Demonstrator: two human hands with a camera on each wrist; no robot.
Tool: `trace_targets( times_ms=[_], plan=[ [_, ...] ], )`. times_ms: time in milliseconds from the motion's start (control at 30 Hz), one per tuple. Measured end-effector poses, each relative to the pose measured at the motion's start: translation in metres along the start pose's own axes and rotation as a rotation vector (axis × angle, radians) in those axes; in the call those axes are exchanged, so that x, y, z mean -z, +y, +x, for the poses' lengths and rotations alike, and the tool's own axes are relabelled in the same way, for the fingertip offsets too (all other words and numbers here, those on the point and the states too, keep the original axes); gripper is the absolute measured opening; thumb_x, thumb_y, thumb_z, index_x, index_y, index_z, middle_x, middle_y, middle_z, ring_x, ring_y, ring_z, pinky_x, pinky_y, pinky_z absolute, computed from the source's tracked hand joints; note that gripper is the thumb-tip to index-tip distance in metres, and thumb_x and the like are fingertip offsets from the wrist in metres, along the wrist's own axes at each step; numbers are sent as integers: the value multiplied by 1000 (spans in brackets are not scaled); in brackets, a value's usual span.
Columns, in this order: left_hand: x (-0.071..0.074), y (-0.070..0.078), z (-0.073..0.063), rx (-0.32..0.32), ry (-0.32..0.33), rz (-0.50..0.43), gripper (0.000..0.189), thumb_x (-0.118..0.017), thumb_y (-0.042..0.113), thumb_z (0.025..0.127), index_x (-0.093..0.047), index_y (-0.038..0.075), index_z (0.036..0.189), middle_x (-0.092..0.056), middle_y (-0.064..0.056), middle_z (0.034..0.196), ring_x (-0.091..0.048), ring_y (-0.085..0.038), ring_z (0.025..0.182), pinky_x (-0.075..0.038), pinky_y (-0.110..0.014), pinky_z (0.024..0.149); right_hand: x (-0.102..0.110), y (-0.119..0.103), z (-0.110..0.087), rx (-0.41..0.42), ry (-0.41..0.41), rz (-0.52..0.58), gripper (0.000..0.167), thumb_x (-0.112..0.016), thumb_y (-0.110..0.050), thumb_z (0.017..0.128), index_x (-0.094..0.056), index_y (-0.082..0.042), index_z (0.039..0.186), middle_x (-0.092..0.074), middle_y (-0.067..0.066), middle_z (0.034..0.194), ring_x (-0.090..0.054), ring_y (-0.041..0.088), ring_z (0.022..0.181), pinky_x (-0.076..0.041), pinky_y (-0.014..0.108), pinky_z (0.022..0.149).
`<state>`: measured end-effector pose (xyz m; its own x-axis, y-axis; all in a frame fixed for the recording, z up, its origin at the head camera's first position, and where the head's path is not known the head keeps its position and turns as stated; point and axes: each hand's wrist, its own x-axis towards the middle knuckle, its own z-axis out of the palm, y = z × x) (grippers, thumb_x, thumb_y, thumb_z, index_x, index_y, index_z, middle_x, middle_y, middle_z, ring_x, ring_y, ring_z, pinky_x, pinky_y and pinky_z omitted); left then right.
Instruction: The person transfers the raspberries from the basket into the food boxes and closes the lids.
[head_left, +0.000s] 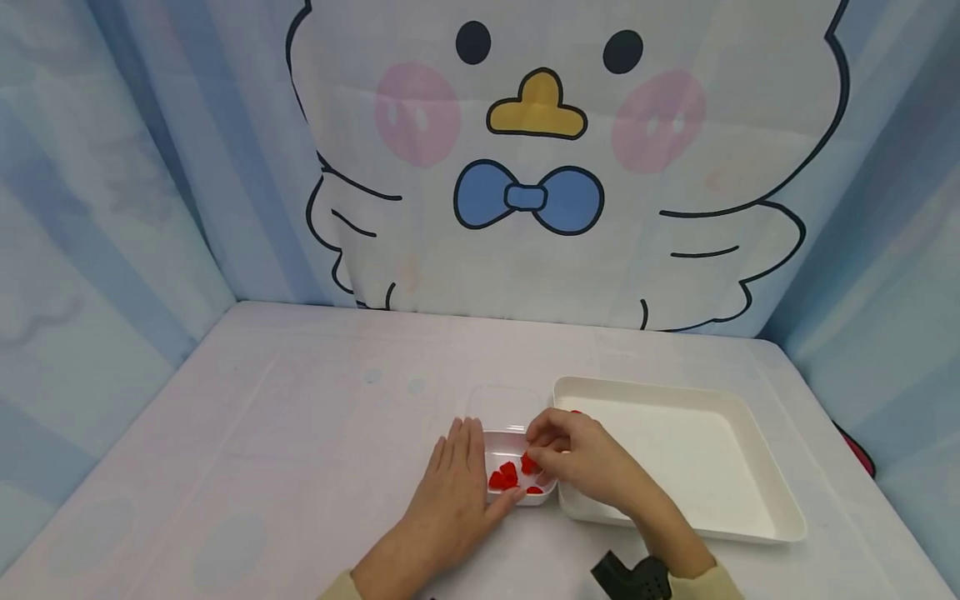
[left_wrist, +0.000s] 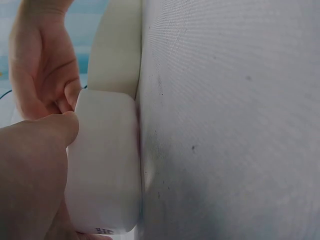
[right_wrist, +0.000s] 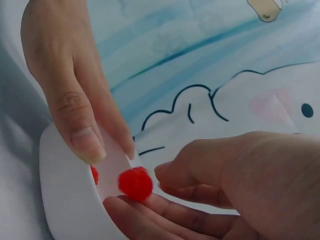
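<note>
A small white plastic box (head_left: 534, 500) with a clear lid (head_left: 508, 407) standing open at its back holds several red pieces (head_left: 504, 476). My left hand (head_left: 451, 498) lies along the box's left side with fingers straight, its thumb at the front rim. Over the right side of the box, my right hand (head_left: 573, 450) holds a fuzzy red pom-pom (right_wrist: 135, 183) at its fingertips, the thumb close beside it. In the left wrist view the box's outer wall (left_wrist: 102, 160) hides the contents.
A shallow cream tray (head_left: 675, 450) stands directly right of the box, with a bit of red (head_left: 576, 412) at its back left corner. A white cloth covers the table (head_left: 262, 450). Printed curtains (head_left: 525, 267) enclose the back and sides.
</note>
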<state>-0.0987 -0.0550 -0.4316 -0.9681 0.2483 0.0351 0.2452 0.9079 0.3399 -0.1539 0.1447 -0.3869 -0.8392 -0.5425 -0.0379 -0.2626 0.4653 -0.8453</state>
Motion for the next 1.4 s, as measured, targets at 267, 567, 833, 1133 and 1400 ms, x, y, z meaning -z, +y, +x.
trace_targets(
  times_ms=[267,567,833,1133,1400],
  plan=[
    [-1,0,1,11,-3,-5,95,-50,63,94,-23,-6,153,-29,-22,160,-24,-40,150,-28,-54,120,-1,-3,0,14,-13,20,16,-62,-8,93,-62,3,106,-69,13,88,-69,22,75,-60,28,65],
    [-2,1,2,17,1,3,96,-53,63,92,-24,-6,152,-30,-22,159,-25,-40,150,-29,-53,119,13,-2,-4,-27,45,-8,20,-63,-15,96,-62,0,109,-69,14,95,-68,18,77,-60,28,67],
    [-1,2,3,40,-13,-19,97,-54,64,91,-24,-5,153,-30,-22,159,-25,-39,150,-29,-54,119,33,4,-10,-78,153,-62,17,-63,-18,96,-65,-5,108,-69,13,98,-67,20,80,-59,28,69],
    [0,4,3,61,-40,-20,99,-56,64,89,-23,-2,154,-29,-20,160,-24,-38,150,-30,-54,119,49,14,-17,-207,225,-128,22,-62,-15,96,-62,-1,113,-67,15,104,-65,21,80,-60,28,67],
    [-1,5,4,67,-40,-15,98,-57,64,89,-24,-3,153,-30,-21,160,-25,-38,150,-31,-54,118,65,24,-26,-324,244,-216,22,-58,-14,98,-61,1,114,-66,16,102,-62,20,79,-60,32,68]
  ],
)
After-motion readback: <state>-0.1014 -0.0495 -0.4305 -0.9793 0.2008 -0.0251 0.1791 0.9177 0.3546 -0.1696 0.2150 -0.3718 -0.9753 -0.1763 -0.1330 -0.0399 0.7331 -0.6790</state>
